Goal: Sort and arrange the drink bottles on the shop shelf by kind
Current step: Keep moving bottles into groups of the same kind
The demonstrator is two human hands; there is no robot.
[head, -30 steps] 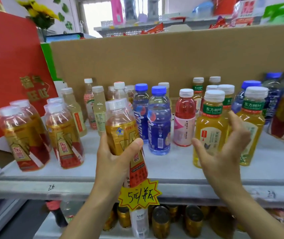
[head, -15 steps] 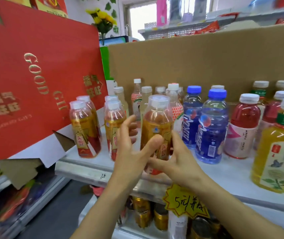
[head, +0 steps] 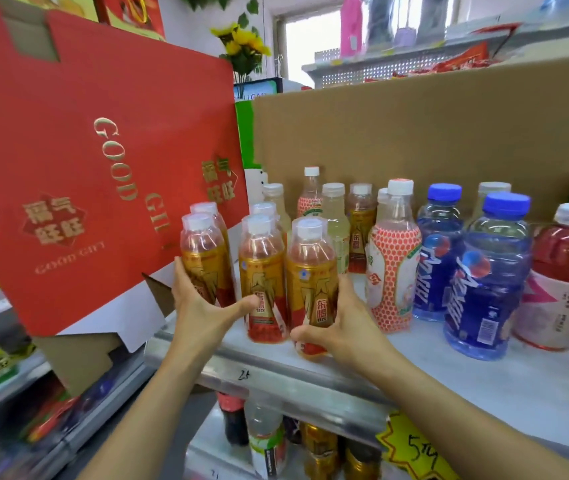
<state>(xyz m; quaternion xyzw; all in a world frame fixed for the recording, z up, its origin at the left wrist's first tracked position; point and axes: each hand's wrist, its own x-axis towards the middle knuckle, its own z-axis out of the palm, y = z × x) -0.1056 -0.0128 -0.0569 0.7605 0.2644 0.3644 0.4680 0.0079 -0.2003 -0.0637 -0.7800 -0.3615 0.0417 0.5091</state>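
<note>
Several gold-and-red energy drink bottles stand grouped at the left end of the white shelf [head: 484, 372]. My left hand [head: 200, 306] curls round the leftmost front bottle [head: 205, 261], its thumb reaching to the middle bottle [head: 262, 282]. My right hand [head: 342, 323] grips the rightmost front bottle [head: 312, 282], which stands on the shelf against the middle one. To their right stand a white-and-orange patterned bottle [head: 392, 265], two blue bottles [head: 487, 282] and a red drink bottle [head: 563, 275].
A big red gift box [head: 86, 174] leans close at the left of the bottles. A brown cardboard wall [head: 414, 133] backs the shelf. Pale bottles [head: 335, 216] stand in the back row. Below hang a yellow price tag [head: 414, 452] and a lower shelf with cans and bottles.
The gold bottle I held above the shelf now stands beside the other gold bottles. My right hand took hold of it and my left hand moved to the leftmost bottle. The view turned left.
</note>
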